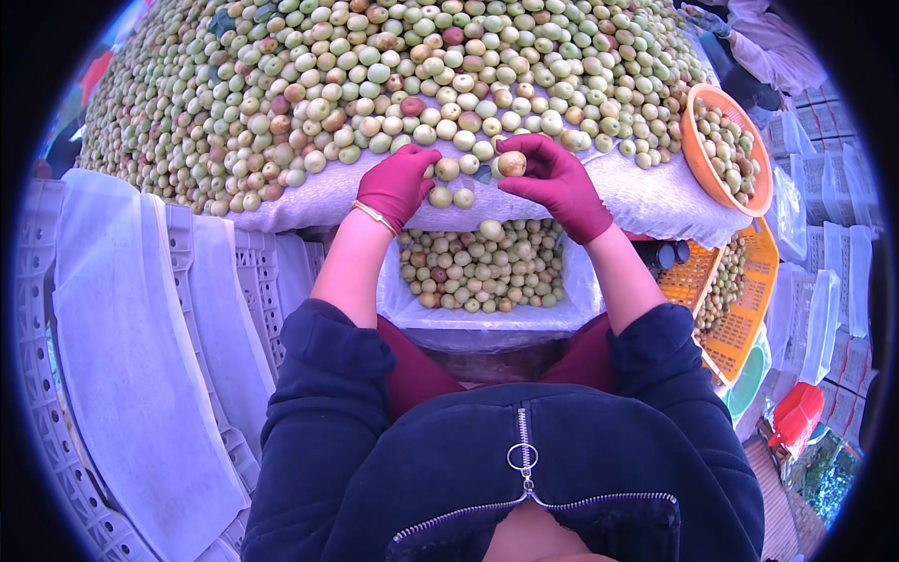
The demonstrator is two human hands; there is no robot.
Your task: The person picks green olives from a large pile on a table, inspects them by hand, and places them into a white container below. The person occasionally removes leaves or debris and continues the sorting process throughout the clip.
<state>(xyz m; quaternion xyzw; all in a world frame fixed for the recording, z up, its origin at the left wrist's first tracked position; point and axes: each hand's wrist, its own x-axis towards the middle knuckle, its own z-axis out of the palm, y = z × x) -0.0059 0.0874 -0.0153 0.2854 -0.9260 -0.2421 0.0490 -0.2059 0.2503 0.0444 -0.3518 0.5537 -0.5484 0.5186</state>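
Observation:
A large heap of round green, partly reddish fruits (351,70) covers a table draped in pale cloth (646,190). At its near edge my left hand (397,184), in a dark pink glove, has its fingertips against a small green fruit beside a few loose ones. My right hand (555,179), gloved alike, holds a brownish-yellow fruit (512,164) between thumb and fingers, with a greener one partly hidden beside it. Below both hands, between my knees, stands a plastic-lined crate (484,321) full of similar fruits.
An orange plastic basket (692,154) of fruits tilts at the table's right edge. Under it is an orange-yellow slatted crate (748,309) holding more. Cloth-covered plastic crates (126,351) stand at left. Another person's gloved hand (706,21) shows at top right.

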